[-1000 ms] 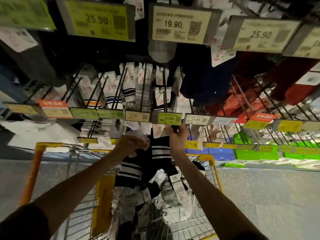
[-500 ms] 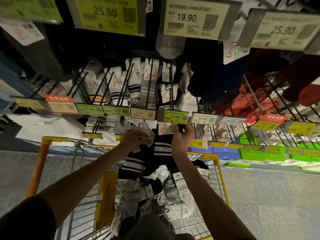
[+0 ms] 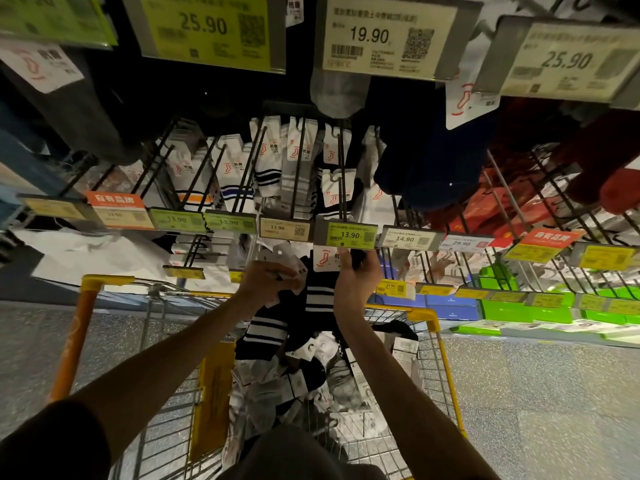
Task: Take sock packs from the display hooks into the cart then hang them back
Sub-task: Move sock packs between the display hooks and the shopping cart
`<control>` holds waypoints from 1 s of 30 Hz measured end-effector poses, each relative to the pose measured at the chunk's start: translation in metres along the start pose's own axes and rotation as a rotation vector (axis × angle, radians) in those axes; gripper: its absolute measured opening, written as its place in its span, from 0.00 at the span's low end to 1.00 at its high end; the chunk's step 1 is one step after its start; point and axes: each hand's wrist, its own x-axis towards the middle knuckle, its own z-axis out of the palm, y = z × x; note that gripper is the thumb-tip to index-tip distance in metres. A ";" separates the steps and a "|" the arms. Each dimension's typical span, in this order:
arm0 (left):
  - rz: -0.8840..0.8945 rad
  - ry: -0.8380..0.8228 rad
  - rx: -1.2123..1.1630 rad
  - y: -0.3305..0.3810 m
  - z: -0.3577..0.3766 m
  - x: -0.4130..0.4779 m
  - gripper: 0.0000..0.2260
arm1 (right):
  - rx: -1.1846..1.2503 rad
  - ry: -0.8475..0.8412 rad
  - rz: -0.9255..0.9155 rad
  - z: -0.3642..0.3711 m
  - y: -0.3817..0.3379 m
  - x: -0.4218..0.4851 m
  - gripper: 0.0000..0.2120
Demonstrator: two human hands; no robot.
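Note:
My left hand [image 3: 266, 280] grips a bundle of black sock packs with white stripes [image 3: 268, 329] by their white card headers, just above the cart. My right hand [image 3: 356, 277] pinches one black striped sock pack [image 3: 320, 292] by its white header, right under the 13.90 price tag [image 3: 345, 234] at the tip of a display hook [image 3: 341, 174]. Whether the header is on the hook cannot be seen. The yellow wire cart [image 3: 438, 355] below holds several more sock packs [image 3: 322, 372].
Rows of black hooks carry white, striped and grey sock packs [image 3: 294, 161]. Large price signs [image 3: 388, 32] hang overhead. Red packs [image 3: 491, 209] hang to the right, green and blue boxes [image 3: 512, 306] sit on a low shelf. Speckled floor flanks the cart.
Both hands have stayed below the 13.90 tag with their packs; the view has shifted slightly, bringing the shelf and hooks closer.

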 end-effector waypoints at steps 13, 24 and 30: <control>-0.023 0.016 -0.036 0.004 -0.001 -0.003 0.09 | -0.003 -0.056 0.073 -0.005 -0.001 0.010 0.12; 0.002 0.050 -0.005 0.011 0.010 -0.002 0.10 | -0.010 -0.026 0.134 -0.002 -0.001 0.019 0.13; -0.001 0.131 0.028 0.011 0.010 0.003 0.10 | -0.079 -0.089 0.173 0.002 -0.003 0.038 0.10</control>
